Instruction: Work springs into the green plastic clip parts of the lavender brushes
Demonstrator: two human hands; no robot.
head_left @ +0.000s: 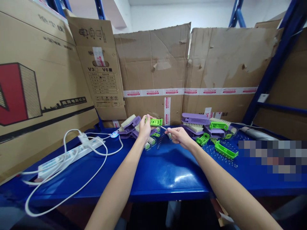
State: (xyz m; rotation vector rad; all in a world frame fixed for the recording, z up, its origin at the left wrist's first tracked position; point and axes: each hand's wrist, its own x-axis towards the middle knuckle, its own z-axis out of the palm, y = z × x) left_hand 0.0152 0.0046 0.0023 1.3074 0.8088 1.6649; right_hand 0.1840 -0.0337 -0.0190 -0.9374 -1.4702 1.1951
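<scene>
My left hand (145, 128) is closed on a bright green plastic part (155, 122) with round holes, held up above the table. In my right hand (178, 135) is a thin metal tool (164, 128), its tip pointing at the right end of the green part; whether the tip touches it I cannot tell. Behind my left hand lie purple brush pieces with cream bristles (128, 123). To the right of my right hand is a pile of purple brush bodies (195, 118). More green parts (225, 150) lie there among scattered small metal pieces, perhaps springs or screws.
A white power strip (69, 156) with looping white cables (103, 159) occupies the left of the blue table (172, 172). Cardboard sheets (153, 70) stand along the back, with blue rack posts (266, 70) at the right. A row of small metal pieces (160, 142) lies between my hands.
</scene>
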